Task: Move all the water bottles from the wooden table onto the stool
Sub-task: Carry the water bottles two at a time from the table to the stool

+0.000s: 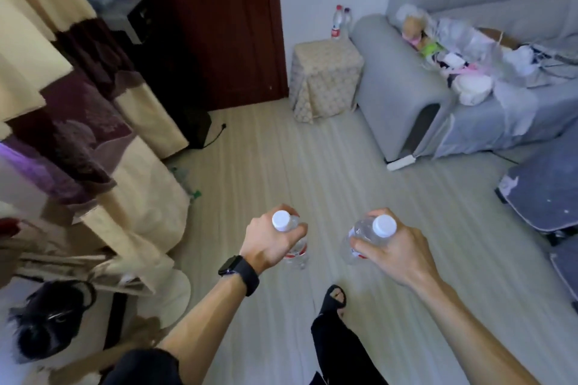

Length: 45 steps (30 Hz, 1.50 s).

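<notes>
**two bottles carried, two on the stool**

you hold a clear water bottle in left hand [292, 236], white cap up, red label low on the body, upright over the pale floor. your water bottle in right hand [364, 236] is the same kind, white cap, red label partly showing, tilted with its base swung left. both are gripped near the neck. far ahead the stool [325, 78], draped in a beige patterned cloth, stands against the grey sofa arm. two bottles on the stool [339, 23] stand upright at its back edge, touching; the front one has a red label.
</notes>
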Available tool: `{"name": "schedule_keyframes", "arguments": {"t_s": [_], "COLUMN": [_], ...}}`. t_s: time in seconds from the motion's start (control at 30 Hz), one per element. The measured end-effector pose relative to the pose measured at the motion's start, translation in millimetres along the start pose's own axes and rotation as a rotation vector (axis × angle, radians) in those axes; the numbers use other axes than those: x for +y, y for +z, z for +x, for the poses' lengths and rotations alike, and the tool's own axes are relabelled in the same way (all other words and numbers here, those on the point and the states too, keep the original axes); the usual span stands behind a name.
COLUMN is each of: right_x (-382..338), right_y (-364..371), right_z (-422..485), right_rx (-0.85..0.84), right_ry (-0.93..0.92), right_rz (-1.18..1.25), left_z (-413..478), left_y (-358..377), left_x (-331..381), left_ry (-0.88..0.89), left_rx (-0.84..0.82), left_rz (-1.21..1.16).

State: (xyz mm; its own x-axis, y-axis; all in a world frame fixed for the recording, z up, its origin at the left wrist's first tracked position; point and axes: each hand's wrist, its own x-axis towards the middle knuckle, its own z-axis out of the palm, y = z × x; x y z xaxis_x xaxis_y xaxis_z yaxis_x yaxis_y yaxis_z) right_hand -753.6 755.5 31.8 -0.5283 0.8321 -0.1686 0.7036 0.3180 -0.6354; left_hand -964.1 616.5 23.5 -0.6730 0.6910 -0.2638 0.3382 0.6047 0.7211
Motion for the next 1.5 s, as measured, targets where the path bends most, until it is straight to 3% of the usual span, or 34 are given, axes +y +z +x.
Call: {"name": "schedule_keyframes", "arguments": {"t_s": [0.33, 0.6, 0.87, 1.03, 1.33, 1.5], "right_x": [-15.8, -27.7, -52.6, -63.1, -30.6, -12.0], "right_y": [-23.0, -29.9, -32.4, -49.3, -82.9, -108.7], "right_z": [195.5, 350.9, 528.0, 630.5, 829.6, 937.9], "right_rx": [-0.116, -0.069, -0.073, 0.008, -0.077, -0.117], "right_ry": [-0.018, -0.045, 0.026, 0.079, 0.193, 0.217], "right_rz": [-0.009, -0.020, -0.035, 0.043, 0.063, 0.021], "left_z": [188.1, 334.6, 516.6, 636.2, 832.1, 914.8], "left_y": [8.3, 18.1, 12.1, 10.2, 51.7, 75.4], "left_x": [70.0, 100.7, 147.5, 197.6, 282.7, 324.0], "left_ry": [-0.010, 0.001, -0.013, 0.046, 0.004, -0.109], "left_rx": [0.002, -0.063, -0.122, -0.169, -0.202, -0.174], "left_rz": [0.005, 0.059, 0.013, 0.083, 0.045, 0.008]}}
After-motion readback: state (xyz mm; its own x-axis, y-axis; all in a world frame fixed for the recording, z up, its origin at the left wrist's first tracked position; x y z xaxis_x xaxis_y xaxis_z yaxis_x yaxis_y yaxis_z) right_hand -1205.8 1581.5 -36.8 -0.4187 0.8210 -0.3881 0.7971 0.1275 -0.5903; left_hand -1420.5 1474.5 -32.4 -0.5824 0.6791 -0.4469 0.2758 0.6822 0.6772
